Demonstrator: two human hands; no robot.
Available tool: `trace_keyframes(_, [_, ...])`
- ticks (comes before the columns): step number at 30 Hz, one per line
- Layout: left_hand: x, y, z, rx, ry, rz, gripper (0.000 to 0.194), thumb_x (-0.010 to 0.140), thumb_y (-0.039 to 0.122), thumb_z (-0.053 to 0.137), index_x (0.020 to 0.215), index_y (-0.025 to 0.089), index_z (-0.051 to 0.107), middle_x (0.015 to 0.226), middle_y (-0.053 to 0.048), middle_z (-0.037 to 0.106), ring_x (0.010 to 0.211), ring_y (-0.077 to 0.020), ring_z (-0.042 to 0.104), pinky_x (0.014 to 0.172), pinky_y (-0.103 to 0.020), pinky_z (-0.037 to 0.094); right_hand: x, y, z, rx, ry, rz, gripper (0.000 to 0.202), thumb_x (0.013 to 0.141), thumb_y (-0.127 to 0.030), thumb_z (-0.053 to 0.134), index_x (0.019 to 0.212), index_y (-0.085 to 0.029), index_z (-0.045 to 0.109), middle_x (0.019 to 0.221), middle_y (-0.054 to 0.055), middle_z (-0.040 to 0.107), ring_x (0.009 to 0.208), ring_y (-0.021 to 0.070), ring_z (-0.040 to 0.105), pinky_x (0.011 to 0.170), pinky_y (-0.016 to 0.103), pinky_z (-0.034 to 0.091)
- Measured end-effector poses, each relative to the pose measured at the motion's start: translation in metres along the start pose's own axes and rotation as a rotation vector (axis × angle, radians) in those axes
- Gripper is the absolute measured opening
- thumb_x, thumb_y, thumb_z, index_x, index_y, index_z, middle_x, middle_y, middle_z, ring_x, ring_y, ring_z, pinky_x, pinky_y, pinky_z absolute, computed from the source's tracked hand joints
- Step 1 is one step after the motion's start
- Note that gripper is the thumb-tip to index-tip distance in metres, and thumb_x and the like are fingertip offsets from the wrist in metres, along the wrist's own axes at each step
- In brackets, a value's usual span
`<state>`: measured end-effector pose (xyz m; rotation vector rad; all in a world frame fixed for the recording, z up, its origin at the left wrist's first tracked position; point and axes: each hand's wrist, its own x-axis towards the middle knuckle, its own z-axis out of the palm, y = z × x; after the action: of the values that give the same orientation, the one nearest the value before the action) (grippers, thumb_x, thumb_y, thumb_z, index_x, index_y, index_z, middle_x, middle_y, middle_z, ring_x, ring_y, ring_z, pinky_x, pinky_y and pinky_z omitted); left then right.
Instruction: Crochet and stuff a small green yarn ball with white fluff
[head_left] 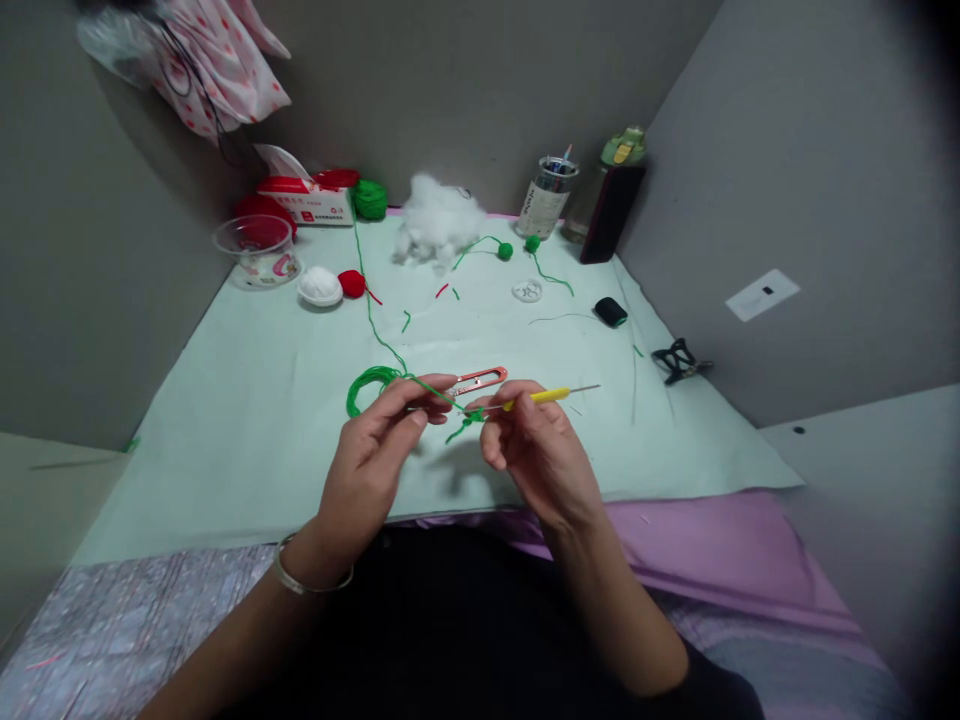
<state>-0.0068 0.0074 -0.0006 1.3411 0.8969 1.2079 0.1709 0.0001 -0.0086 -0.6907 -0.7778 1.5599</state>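
My right hand [544, 450] grips a yellow-handled crochet hook [551, 397], whose thin shaft points left between my hands. Near the hook's left end hangs a small green stitched piece [471, 416] with a short tail, close to my right fingertips. From there green yarn [439, 391] runs over the index finger of my left hand [375, 440], whose thumb and fingers are closed around it. A loose coil of green yarn [364, 390] lies just beyond my left hand. Orange thread snips [487, 379] rest on the table behind my fingers, partly hidden.
At the back stand a tissue box [322, 207], a green yarn ball [370, 199], white stuffing [439, 220], a pen can [547, 200] and a bottle [589, 205]. Left is a plastic tub [262, 250]. Right lie a black case [610, 312] and a black clip [675, 360]. Grey partitions enclose the table.
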Motion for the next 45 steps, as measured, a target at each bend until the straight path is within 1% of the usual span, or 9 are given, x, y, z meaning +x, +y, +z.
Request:
trace_keyframes(3, [0.0, 0.001, 0.005, -0.257, -0.003, -0.132, 0.026, 0.103, 0.032, 0.056, 0.113, 0.023, 0.079, 0.113, -0.006, 0.075, 0.102, -0.0197, 0.068, 0.093, -0.032, 0.053, 0.0, 0.005, -0.001, -0.063, 0.04, -0.072, 0.023, 0.088, -0.047, 0.079, 0.09, -0.024, 0.075, 0.089, 0.001, 0.079, 0.053, 0.0064, 0.064, 0.046, 0.016, 0.047])
trace_keyframes(6, [0.001, 0.004, 0.011, -0.329, -0.008, -0.195, 0.026, 0.099, 0.039, 0.064, 0.11, 0.021, 0.079, 0.104, -0.006, 0.076, 0.093, -0.0184, 0.068, 0.089, -0.031, 0.053, -0.002, 0.011, -0.001, -0.125, 0.035, -0.162, 0.018, 0.093, -0.044, 0.074, 0.093, -0.025, 0.077, 0.093, 0.002, 0.08, 0.059, 0.0083, 0.066, 0.051, 0.019, 0.049])
trace_keyframes(12, [0.0, 0.003, 0.013, -0.365, -0.056, -0.245, 0.025, 0.09, 0.027, 0.077, 0.114, 0.023, 0.077, 0.091, -0.002, 0.073, 0.082, -0.0151, 0.066, 0.085, -0.03, 0.054, -0.008, 0.016, 0.001, -0.317, 0.029, -0.316, 0.015, 0.099, -0.037, 0.067, 0.101, -0.027, 0.078, 0.103, 0.004, 0.08, 0.07, 0.0133, 0.069, 0.061, 0.027, 0.053])
trace_keyframes(18, [-0.001, 0.0, 0.012, -0.38, -0.037, -0.302, 0.034, 0.086, 0.022, 0.08, 0.12, 0.025, 0.076, 0.092, -0.001, 0.071, 0.086, -0.0141, 0.065, 0.087, -0.027, 0.051, -0.009, 0.016, 0.002, -0.376, 0.052, -0.361, 0.015, 0.099, -0.039, 0.066, 0.1, -0.03, 0.078, 0.102, 0.004, 0.081, 0.069, 0.0154, 0.068, 0.061, 0.031, 0.053])
trace_keyframes(24, [0.0, 0.001, 0.013, -0.42, -0.014, -0.283, 0.032, 0.087, 0.019, 0.076, 0.119, 0.024, 0.077, 0.088, 0.0, 0.064, 0.077, -0.0106, 0.059, 0.078, -0.023, 0.05, -0.01, 0.016, 0.004, -0.418, 0.044, -0.401, 0.016, 0.101, -0.034, 0.063, 0.103, -0.032, 0.079, 0.107, 0.003, 0.08, 0.072, 0.0148, 0.067, 0.062, 0.03, 0.052])
trace_keyframes(32, [-0.001, 0.004, 0.017, -0.44, -0.038, -0.351, 0.064, 0.081, 0.017, 0.081, 0.142, 0.023, 0.063, 0.086, 0.0, 0.06, 0.069, -0.0098, 0.049, 0.059, -0.02, 0.045, -0.012, 0.016, 0.001, -0.608, -0.005, -0.497, 0.019, 0.1, -0.027, 0.065, 0.108, -0.033, 0.081, 0.101, 0.004, 0.074, 0.083, 0.0173, 0.065, 0.067, 0.033, 0.053])
trace_keyframes(39, [0.0, -0.001, 0.013, -0.457, -0.094, -0.313, 0.04, 0.089, 0.021, 0.075, 0.129, 0.026, 0.074, 0.088, 0.0, 0.058, 0.066, -0.0074, 0.052, 0.064, -0.021, 0.047, -0.009, 0.014, 0.001, -0.425, 0.054, -0.436, 0.015, 0.099, -0.034, 0.067, 0.098, -0.027, 0.079, 0.091, 0.003, 0.071, 0.067, 0.0144, 0.062, 0.057, 0.03, 0.051])
trace_keyframes(42, [0.0, -0.002, 0.011, -0.415, -0.091, -0.307, 0.037, 0.09, 0.021, 0.074, 0.127, 0.027, 0.075, 0.092, -0.001, 0.06, 0.069, -0.0085, 0.052, 0.065, -0.02, 0.047, -0.009, 0.011, -0.001, -0.339, 0.032, -0.342, 0.017, 0.099, -0.037, 0.066, 0.096, -0.025, 0.076, 0.092, 0.003, 0.072, 0.064, 0.0134, 0.062, 0.058, 0.029, 0.053])
trace_keyframes(45, [0.0, -0.002, 0.01, -0.375, -0.066, -0.295, 0.039, 0.087, 0.02, 0.077, 0.125, 0.028, 0.076, 0.091, -0.001, 0.06, 0.072, -0.0095, 0.053, 0.065, -0.019, 0.048, -0.011, 0.005, -0.001, -0.362, 0.016, -0.343, 0.018, 0.101, -0.038, 0.062, 0.096, -0.025, 0.074, 0.093, 0.003, 0.074, 0.063, 0.0136, 0.064, 0.06, 0.031, 0.055])
